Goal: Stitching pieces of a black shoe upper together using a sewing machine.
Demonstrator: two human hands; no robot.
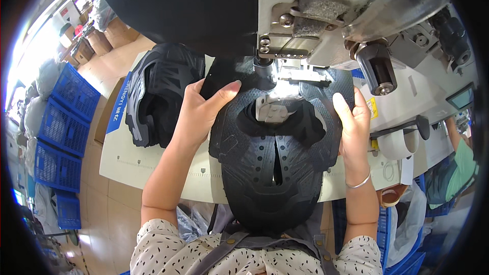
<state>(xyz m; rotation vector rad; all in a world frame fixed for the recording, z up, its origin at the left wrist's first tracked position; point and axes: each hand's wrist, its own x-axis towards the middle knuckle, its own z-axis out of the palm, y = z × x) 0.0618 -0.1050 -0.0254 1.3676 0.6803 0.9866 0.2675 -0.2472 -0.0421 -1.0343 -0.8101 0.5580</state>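
A black shoe upper (249,173) lies spread out under the head of a sewing machine (305,25), its toe end toward me and hanging past the table's near edge. My left hand (201,107) grips its left side, thumb on top and fingers out of sight beneath. On the opposite side my right hand (354,119) holds the upper the same way, thumb pressed on the edge. Bright light falls on the metal presser foot area (277,91) at the collar opening. Two rows of eyelets run down the middle of the upper.
Left of my left arm, a pile of black-and-grey shoe uppers (160,97) rests on the pale table (153,165). Blue crates (58,135) line the floor at far left. A black lever (402,128) juts out at right, and another person's green sleeve (458,173) shows beyond.
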